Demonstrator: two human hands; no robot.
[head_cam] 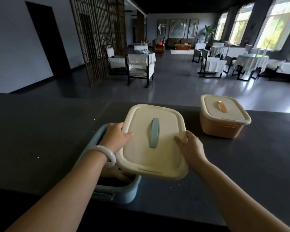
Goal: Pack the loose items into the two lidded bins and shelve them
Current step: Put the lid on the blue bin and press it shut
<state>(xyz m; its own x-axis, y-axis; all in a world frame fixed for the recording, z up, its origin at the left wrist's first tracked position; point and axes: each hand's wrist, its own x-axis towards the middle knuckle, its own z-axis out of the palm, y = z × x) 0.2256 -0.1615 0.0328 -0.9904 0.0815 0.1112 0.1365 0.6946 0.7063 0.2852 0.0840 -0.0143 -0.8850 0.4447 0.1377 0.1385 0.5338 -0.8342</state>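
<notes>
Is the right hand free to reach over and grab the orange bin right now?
Probably not yet: the right hand grips the cream lid, which the left hand holds too. The path itself looks free; only counter lies between it and the orange bin.

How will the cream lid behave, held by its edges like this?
Probably stiff: the cream lid spans flat between the left hand and right hand with no visible sag. Likely light, since thumb-and-finger edge grips carry it. Its smooth rim could slip; the blue handle looks a surer hold.
</notes>
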